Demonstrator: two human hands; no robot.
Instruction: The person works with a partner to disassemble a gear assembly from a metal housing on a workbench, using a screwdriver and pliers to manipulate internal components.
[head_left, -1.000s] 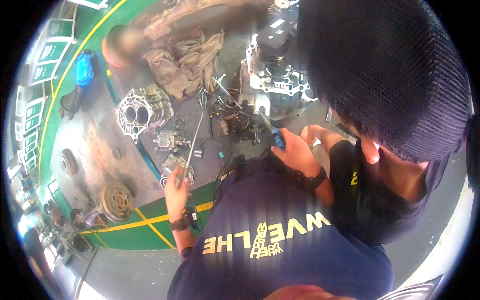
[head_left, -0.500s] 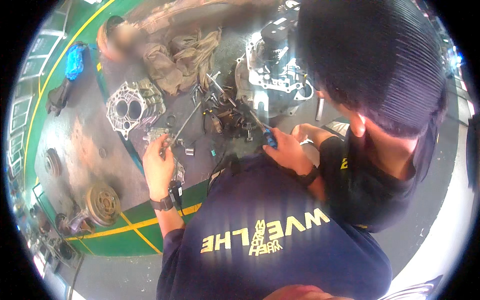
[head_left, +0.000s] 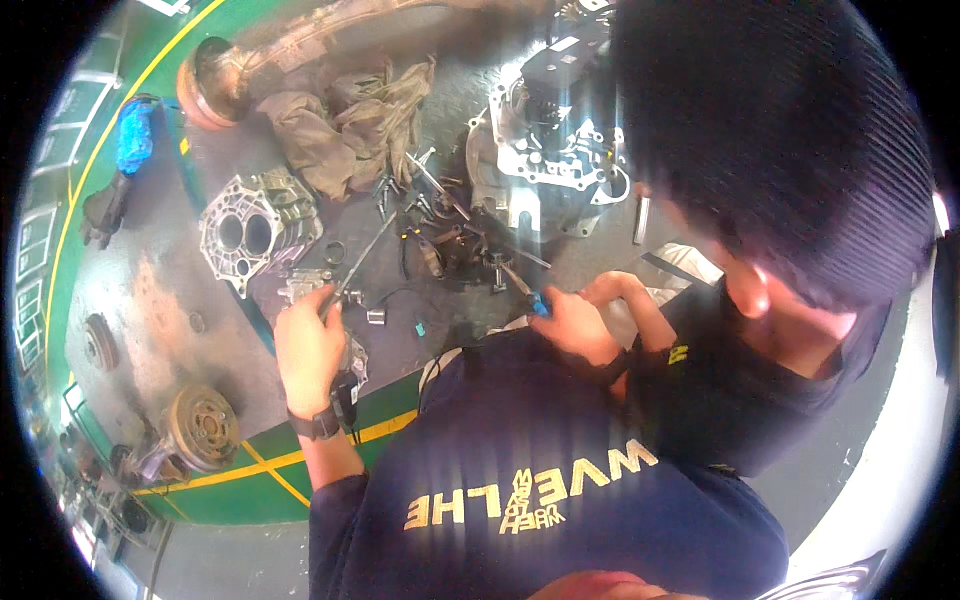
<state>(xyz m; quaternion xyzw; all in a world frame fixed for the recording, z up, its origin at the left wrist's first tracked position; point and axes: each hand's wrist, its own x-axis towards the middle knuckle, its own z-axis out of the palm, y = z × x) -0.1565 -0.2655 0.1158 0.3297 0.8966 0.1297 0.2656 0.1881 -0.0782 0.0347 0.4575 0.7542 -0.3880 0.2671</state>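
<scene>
My left hand is closed around the lower end of a long thin metal rod, which slants up and away to the right. Beneath that hand lies a small silver metal casting, partly covered by my fingers. A blue-handled hand tool is gripped in my right hand; its narrow end points up and left toward a small dark metal part. What kind of tool it is does not show clearly. Just beyond my right hand is a co-worker's bare hand.
A silver two-bore housing stands left of centre, beside a crumpled brown cloth. Pliers and loose metal parts lie in the middle. A large open casing sits at the back. The co-worker's capped head leans in from the right.
The view has shifted slightly. My right hand's tool has drawn back, its end now nearer me. My left hand still holds the rod, slightly further left and lower in the picture.
</scene>
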